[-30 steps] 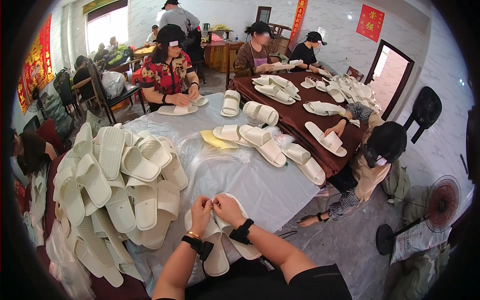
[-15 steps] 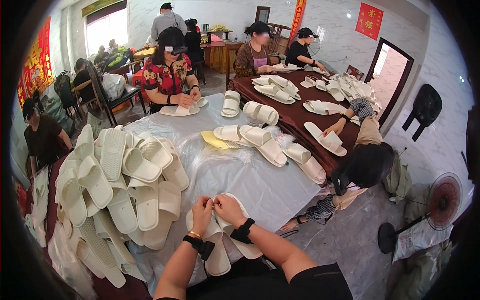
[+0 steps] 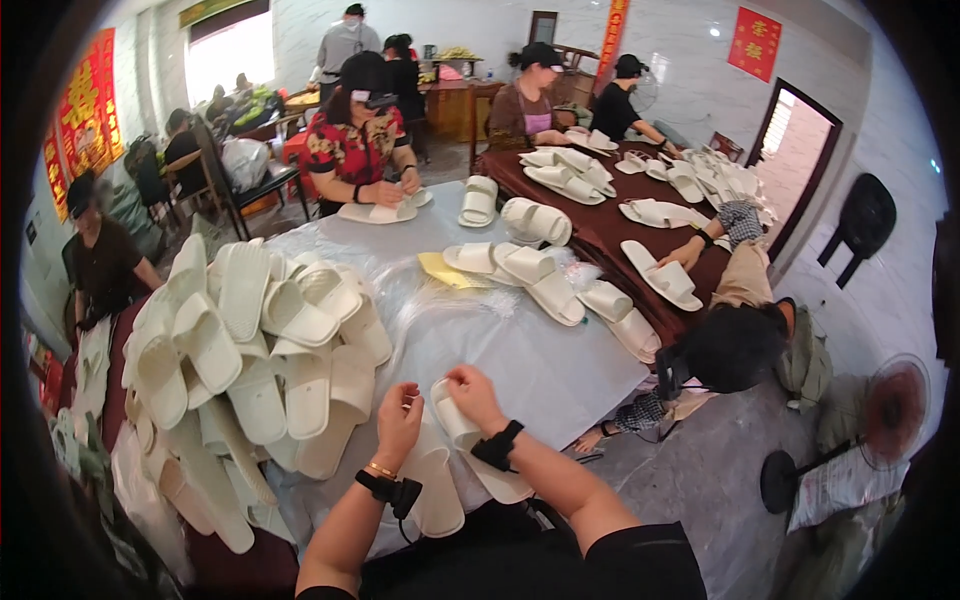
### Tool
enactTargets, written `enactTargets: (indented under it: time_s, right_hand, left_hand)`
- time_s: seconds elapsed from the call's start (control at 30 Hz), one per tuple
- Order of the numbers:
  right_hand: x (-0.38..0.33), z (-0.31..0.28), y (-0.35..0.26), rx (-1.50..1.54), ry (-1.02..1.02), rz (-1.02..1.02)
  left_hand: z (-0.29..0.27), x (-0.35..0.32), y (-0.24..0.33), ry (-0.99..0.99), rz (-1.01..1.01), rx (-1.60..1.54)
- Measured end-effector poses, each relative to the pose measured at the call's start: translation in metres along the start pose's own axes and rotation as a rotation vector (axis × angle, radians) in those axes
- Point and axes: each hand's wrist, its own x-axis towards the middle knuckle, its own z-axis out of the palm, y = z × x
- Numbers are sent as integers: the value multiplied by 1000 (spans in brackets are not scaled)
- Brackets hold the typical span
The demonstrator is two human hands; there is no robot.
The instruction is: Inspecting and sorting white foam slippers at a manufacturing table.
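Both hands work one cream slipper (image 3: 455, 420) at the desk (image 3: 540, 365) edge, left hand (image 3: 398, 425) fingers curled closed on it, right hand (image 3: 475, 392) fingers pinching its strap, beside a slipper pile (image 3: 250, 340).

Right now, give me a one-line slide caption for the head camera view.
Both hands, left hand and right hand, grip a cream slipper beside a heaped slipper pile on a plastic-covered table.

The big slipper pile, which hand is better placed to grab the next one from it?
Probably the left hand: the slipper pile is heaped on its side, while the right hand sits farther away, fingers on the slipper being worked.
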Motion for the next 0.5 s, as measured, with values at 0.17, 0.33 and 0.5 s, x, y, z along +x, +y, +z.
enactTargets:
  time_s: [0.17,0.33,0.5]
  right_hand:
    - [-14,-51,-32,74,60,-14]
    - [-56,-88,-51,-280,-183,-109]
    - [-104,-85,-62,-386,-395,172]
  left_hand:
    - [-41,-39,18,-15,-71,-1]
    - [-81,-83,-6,-36,-166,36]
    - [-100,-119,-34,-12,-201,75]
